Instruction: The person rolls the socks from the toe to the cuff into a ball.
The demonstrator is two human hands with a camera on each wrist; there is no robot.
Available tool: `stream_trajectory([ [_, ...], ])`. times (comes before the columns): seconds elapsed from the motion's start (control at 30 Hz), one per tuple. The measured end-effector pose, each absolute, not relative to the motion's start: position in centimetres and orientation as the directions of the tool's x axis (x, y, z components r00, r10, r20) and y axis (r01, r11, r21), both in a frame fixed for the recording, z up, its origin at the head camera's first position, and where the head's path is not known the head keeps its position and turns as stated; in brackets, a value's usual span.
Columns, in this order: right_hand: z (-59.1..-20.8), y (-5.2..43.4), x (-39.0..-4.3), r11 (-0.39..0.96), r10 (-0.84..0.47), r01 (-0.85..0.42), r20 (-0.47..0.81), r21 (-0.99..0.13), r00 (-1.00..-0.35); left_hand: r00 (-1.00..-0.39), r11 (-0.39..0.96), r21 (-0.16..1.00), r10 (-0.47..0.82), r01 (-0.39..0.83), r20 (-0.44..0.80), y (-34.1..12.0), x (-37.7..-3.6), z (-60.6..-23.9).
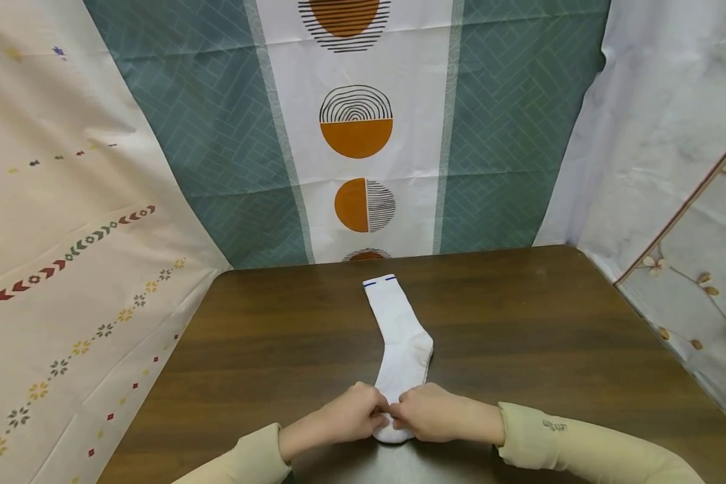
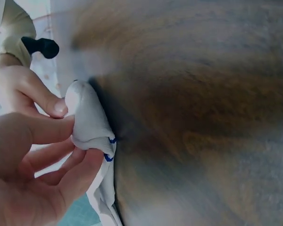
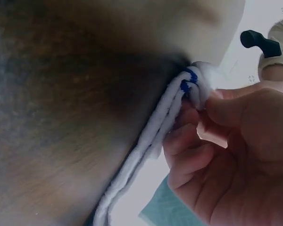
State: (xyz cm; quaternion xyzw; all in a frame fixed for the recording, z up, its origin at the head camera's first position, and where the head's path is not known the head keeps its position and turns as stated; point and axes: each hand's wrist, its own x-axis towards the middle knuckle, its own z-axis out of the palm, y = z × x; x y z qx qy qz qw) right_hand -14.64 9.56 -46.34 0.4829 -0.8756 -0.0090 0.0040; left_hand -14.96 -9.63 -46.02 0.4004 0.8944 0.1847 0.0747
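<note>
A white sock (image 1: 401, 336) with thin blue marks at its cuff lies flat on the dark wooden table (image 1: 520, 336), cuff toward the far edge, toe toward me. My left hand (image 1: 355, 412) and right hand (image 1: 426, 411) meet at the toe end and both pinch the fabric there. In the left wrist view the left hand (image 2: 47, 155) pinches the sock (image 2: 87, 122) between thumb and fingers, with a blue mark showing. The right wrist view has the right hand (image 3: 226, 146) gripping the layered sock edge (image 3: 151, 136) beside blue stitching. Cream sleeves cover both forearms.
Patterned cloth sheets hang behind and on both sides of the table: a teal and white one with orange circles (image 1: 357, 134) at the back, a cream one (image 1: 66, 235) on the left, a pale marbled one (image 1: 653, 134) on the right.
</note>
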Motion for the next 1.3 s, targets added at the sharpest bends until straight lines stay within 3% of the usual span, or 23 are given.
stream_trajectory([
  [0.17,-46.1,9.2,-14.9,0.573,-0.817,-0.819,-0.060,0.026,-0.574,-0.687,0.619,0.349,0.718,0.703,0.110,-9.7,-14.7,-45.9],
  [0.43,-45.6,9.1,-15.3,0.666,-0.742,-0.727,-0.042,-0.165,-0.669,-0.487,0.466,0.146,0.851,0.873,0.196,-10.1,-14.1,-45.7],
  [0.63,-46.2,9.2,-15.5,0.612,-0.770,-0.768,0.078,-0.189,-0.633,-0.385,0.396,-0.047,0.909,0.917,0.159,-10.1,-13.6,-45.8],
  [0.83,-46.1,9.1,-15.4,0.546,-0.808,-0.824,0.166,-0.149,-0.565,-0.382,0.393,-0.157,0.919,0.906,0.100,-9.9,-13.4,-45.4],
  [1.1,-45.8,9.0,-15.2,0.539,-0.830,-0.836,0.107,-0.099,-0.547,-0.385,0.386,-0.382,0.919,0.840,0.083,-9.5,-13.1,-45.5],
  [1.3,-44.9,9.2,-15.1,0.513,-0.852,-0.852,0.058,-0.105,-0.520,-0.381,0.384,-0.433,0.919,0.816,0.097,-9.2,-13.1,-45.4],
])
